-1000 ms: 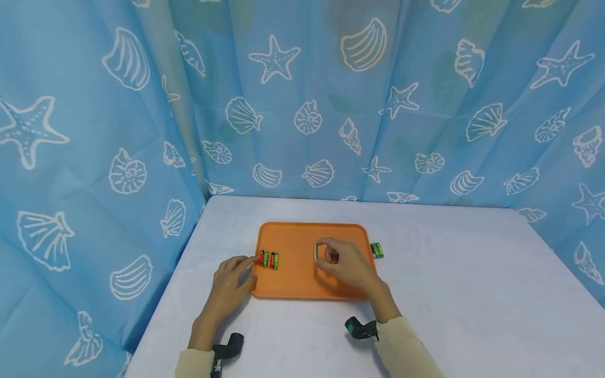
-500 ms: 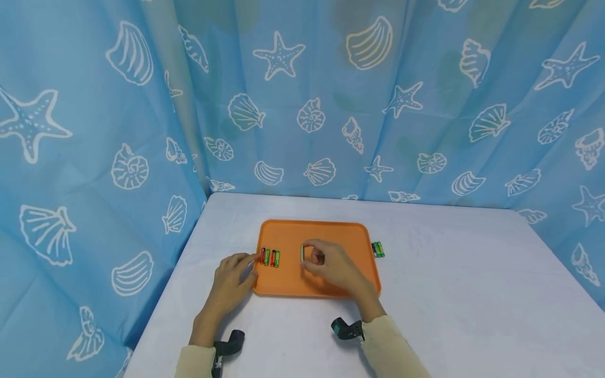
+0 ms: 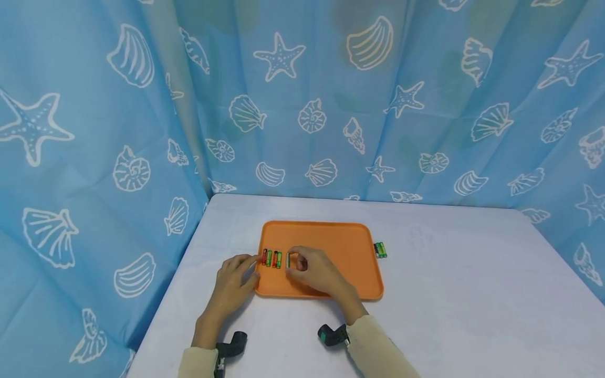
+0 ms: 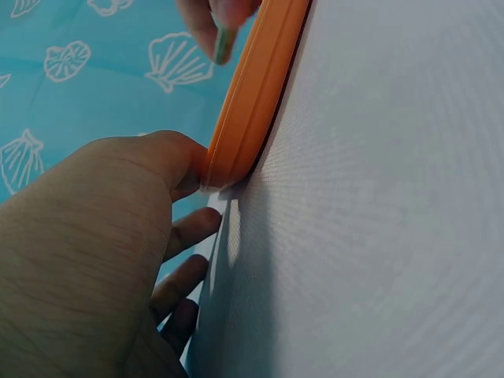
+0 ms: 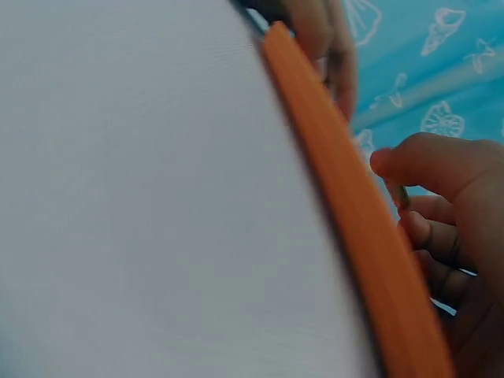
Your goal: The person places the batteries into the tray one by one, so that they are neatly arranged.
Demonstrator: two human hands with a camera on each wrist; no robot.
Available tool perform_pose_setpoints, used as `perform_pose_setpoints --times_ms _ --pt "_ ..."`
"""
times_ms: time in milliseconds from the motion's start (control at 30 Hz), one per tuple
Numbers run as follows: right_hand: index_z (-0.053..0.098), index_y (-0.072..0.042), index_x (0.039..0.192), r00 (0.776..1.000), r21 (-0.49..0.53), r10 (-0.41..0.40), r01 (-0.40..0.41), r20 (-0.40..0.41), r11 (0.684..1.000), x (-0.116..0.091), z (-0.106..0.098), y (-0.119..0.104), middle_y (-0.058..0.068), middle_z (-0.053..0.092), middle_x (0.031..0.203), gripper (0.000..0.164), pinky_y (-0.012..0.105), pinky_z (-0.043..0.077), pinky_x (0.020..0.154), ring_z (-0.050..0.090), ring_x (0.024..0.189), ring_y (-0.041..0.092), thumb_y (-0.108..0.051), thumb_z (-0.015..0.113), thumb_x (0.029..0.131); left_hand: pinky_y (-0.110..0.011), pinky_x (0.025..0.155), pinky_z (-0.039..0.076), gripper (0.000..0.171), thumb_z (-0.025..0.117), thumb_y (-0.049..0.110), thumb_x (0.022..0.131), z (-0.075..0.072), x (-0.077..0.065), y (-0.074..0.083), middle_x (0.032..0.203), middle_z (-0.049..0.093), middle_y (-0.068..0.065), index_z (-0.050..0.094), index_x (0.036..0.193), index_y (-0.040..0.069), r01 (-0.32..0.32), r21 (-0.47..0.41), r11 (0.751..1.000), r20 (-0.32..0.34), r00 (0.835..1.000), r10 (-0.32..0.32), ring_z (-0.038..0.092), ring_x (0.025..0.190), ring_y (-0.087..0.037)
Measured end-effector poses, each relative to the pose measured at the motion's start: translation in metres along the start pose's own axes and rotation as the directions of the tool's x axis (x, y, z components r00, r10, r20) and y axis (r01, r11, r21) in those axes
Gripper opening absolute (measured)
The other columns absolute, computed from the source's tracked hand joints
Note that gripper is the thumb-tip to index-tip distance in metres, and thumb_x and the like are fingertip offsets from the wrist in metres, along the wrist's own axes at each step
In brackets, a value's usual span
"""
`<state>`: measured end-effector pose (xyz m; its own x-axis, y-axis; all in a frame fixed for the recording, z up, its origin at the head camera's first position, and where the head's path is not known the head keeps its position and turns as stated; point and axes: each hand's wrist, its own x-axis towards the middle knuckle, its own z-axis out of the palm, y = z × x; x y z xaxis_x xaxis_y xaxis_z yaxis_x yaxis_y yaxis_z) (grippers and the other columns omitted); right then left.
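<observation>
My right hand (image 3: 321,270) pinches a slim battery (image 3: 288,260) between thumb and fingertips, holding it lengthwise over the orange tray (image 3: 331,236). Just left of it, a row of several batteries lies side by side, a red battery (image 3: 264,257) at the left end and a green battery (image 3: 279,260) at the right end. My left hand (image 3: 230,283) rests at the tray's left edge, thumb and index fingertip at the rim. In the left wrist view its other fingers extend loosely beside the tray, over the white cloth. The pinched battery (image 5: 403,195) is partly covered by fingers in the right wrist view.
Against the tray's right side, on the white tablecloth (image 3: 472,273), lie more green batteries (image 3: 381,250). A blue shell-print curtain (image 3: 293,105) hangs behind and to the left. Black wrist cameras (image 3: 232,345) sit on both forearms.
My right hand has carried the pinched battery leftward across the tray, close to the row of batteries. The left hand has stayed at the tray's left rim.
</observation>
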<state>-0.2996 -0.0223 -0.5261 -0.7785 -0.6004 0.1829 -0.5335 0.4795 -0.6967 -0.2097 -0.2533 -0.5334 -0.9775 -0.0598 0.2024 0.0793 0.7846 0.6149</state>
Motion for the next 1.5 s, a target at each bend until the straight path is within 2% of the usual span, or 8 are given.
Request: perform_pose_setpoints --times_ms 267,500,667,900,1167,1267,1367,1500 --pt "0.065 -0.012 0.125 0.999 -0.06 -0.03 0.027 -0.038 0.998 0.004 0.013 0.002 -0.009 0.051 0.068 0.041 0.023 0.039 0.057 0.045 0.06 0.005 -0.03 0.075 0.09 -0.057 0.113 0.023 0.041 0.063 0.022 0.099 0.0 0.001 0.001 0.134 0.054 -0.011 0.06 0.14 0.017 -0.026 0.009 1.0 -0.006 1.0 0.026 0.036 0.135 -0.035" --pt "0.063 -0.012 0.13 0.999 -0.077 -0.005 0.001 -0.05 0.997 0.004 0.018 0.003 -0.008 0.051 0.068 0.046 0.024 0.039 0.057 0.045 0.061 0.005 -0.032 0.076 0.09 -0.057 0.114 0.022 0.042 0.062 0.023 0.099 -0.001 0.001 -0.001 0.136 0.054 -0.01 0.059 0.141 0.018 -0.006 0.016 1.0 0.017 1.0 0.006 0.035 0.136 -0.033" --pt "0.06 -0.011 0.134 0.999 -0.081 0.009 -0.013 -0.044 0.997 0.005 0.018 0.004 -0.009 0.051 0.069 0.052 0.023 0.039 0.057 0.045 0.061 0.005 -0.033 0.075 0.091 -0.057 0.114 0.023 0.042 0.061 0.024 0.099 0.0 0.001 -0.003 0.137 0.054 -0.011 0.059 0.141 0.018 -0.013 0.016 1.0 0.019 1.0 0.013 0.035 0.136 -0.034" --pt "0.059 -0.009 0.135 0.999 -0.048 -0.017 0.015 -0.028 0.999 -0.001 0.009 0.004 -0.009 0.054 0.076 0.049 0.025 0.045 0.061 0.049 0.066 0.007 -0.029 0.074 0.093 -0.057 0.113 0.023 0.042 0.062 0.023 0.099 0.0 -0.001 -0.006 0.137 0.054 -0.012 0.059 0.14 0.017 -0.024 -0.006 1.0 0.013 1.0 0.024 0.035 0.135 -0.036" --pt "0.063 -0.009 0.13 0.994 -0.079 -0.022 0.014 -0.102 0.997 -0.013 -0.019 0.007 -0.01 0.055 0.081 0.039 0.025 0.049 0.064 0.052 0.073 0.009 -0.025 0.07 0.096 -0.056 0.113 0.023 0.042 0.063 0.022 0.099 -0.001 0.002 -0.004 0.135 0.054 -0.01 0.059 0.14 0.018 -0.038 -0.014 0.999 0.003 0.999 0.038 0.035 0.135 -0.034" --pt "0.065 -0.008 0.127 0.987 -0.089 -0.018 0.004 -0.157 0.996 -0.021 -0.039 0.012 -0.008 0.056 0.081 0.034 0.027 0.048 0.065 0.053 0.074 0.011 -0.021 0.069 0.096 -0.056 0.113 0.023 0.041 0.063 0.022 0.099 -0.002 0.002 -0.003 0.136 0.054 -0.01 0.06 0.14 0.018 -0.033 -0.017 0.999 0.001 0.999 0.033 0.035 0.135 -0.034" --pt "0.066 -0.006 0.125 0.98 -0.097 0.02 -0.041 -0.199 0.994 -0.031 -0.063 0.02 -0.005 0.055 0.081 0.032 0.029 0.047 0.064 0.052 0.075 0.014 -0.019 0.07 0.095 -0.055 0.114 0.022 0.042 0.063 0.023 0.099 -0.002 0.002 -0.003 0.136 0.054 -0.01 0.06 0.14 0.018 -0.02 -0.011 1.0 0.009 1.0 0.021 0.035 0.136 -0.033" --pt "0.065 -0.003 0.124 0.974 -0.137 0.066 -0.097 -0.216 0.986 -0.044 -0.092 0.037 -0.003 0.054 0.08 0.034 0.031 0.046 0.065 0.051 0.075 0.017 -0.017 0.072 0.094 -0.055 0.115 0.021 0.042 0.062 0.023 0.099 -0.001 0.002 -0.003 0.136 0.054 -0.01 0.059 0.141 0.018 -0.005 -0.006 1.0 0.018 1.0 0.005 0.034 0.136 -0.033"
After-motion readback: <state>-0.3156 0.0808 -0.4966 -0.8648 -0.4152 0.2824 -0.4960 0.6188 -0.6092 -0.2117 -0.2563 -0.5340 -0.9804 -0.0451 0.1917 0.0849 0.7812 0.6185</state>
